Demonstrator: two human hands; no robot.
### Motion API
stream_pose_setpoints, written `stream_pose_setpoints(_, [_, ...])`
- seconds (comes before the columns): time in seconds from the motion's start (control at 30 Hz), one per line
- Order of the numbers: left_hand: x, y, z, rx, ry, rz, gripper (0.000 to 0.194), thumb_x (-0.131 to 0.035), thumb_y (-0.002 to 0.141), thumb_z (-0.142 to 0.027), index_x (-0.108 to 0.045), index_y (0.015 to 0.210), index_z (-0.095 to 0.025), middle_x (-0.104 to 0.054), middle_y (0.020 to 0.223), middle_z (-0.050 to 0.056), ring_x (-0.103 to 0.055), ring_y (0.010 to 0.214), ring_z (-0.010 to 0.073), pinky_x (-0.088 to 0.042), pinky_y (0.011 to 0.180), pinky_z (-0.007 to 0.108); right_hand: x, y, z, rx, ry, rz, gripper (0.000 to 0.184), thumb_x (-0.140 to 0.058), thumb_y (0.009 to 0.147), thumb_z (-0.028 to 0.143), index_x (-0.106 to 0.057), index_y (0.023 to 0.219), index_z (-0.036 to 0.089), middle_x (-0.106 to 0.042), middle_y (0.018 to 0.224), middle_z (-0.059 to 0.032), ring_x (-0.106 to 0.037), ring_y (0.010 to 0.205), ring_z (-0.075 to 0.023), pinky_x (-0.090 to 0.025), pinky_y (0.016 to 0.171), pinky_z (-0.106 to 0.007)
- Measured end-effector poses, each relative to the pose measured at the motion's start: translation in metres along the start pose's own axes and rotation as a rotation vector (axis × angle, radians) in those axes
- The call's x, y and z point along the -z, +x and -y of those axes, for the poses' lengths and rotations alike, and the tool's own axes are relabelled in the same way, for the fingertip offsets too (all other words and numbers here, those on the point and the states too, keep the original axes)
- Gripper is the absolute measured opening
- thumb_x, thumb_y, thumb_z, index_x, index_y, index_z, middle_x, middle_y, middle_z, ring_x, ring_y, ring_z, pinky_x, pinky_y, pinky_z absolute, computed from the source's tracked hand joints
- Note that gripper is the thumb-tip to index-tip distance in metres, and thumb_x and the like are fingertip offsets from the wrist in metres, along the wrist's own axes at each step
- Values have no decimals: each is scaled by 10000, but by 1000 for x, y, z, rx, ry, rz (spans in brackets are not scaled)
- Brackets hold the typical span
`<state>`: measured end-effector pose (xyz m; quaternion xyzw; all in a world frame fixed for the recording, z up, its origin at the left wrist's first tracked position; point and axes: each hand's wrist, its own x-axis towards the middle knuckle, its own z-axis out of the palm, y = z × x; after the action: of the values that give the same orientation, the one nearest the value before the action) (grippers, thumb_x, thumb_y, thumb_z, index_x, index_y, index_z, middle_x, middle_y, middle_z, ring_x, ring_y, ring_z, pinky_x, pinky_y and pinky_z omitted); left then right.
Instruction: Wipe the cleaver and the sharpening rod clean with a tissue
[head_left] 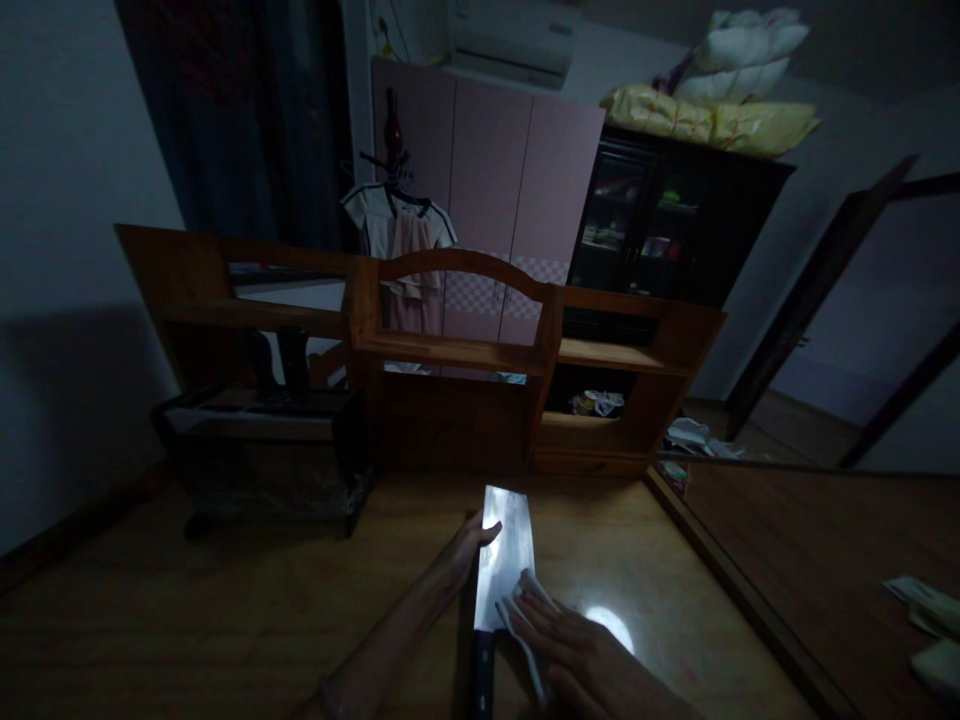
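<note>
A cleaver [505,540] with a wide, bright blade and a black riveted handle lies lengthwise in front of me, its handle towards me. My left hand [469,550] grips the blade by its left edge, the thumb resting on the flat face. My right hand [559,630] holds a pale cloth [534,582] under its fingers and presses it on the lower right part of the blade, near the handle. The fingers partly cover the cloth.
The wooden desk [300,610] has a shelf unit [450,349] along its back. A black rack [259,450] with dark handles upright stands at the left. A round light reflection [609,626] shines on the desktop. The desk's raised right edge [727,570] borders the floor.
</note>
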<state>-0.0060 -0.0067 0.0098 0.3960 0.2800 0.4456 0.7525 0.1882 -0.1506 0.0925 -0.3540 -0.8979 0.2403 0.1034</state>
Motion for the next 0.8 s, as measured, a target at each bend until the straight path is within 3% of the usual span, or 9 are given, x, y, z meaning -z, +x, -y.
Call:
stream_pose_setpoints(0.27, [-7,-4,-6,2,-58,-16,367,-674,707,-192,-609,1062,-123,-706,854,97,-658,682,217,-497,672,311,13,9,-9,-31,-23,-68,507,-273,974,332,-135,1459,288,-135,1529,30,-77,1407,-191,-148,1156,-411])
stream_pose_setpoints(0.5, [-7,-1,-4,8,-103,14,300,-682,707,-179,-637,996,-108,-709,871,118,-665,689,223,-502,696,329,16,35,-45,-1,-123,-175,511,-279,974,326,-136,1459,254,-149,1521,-4,-137,1399,-193,-185,1148,-421])
stream_pose_setpoints(0.8, [-10,-5,-13,39,-148,53,462,-698,718,-187,-575,1161,-141,-687,989,133,-668,753,240,-481,719,331,24,78,-79,-43,-182,-287,499,-243,980,362,-170,1456,229,-180,1520,-21,-159,1396,-198,-216,1138,-428])
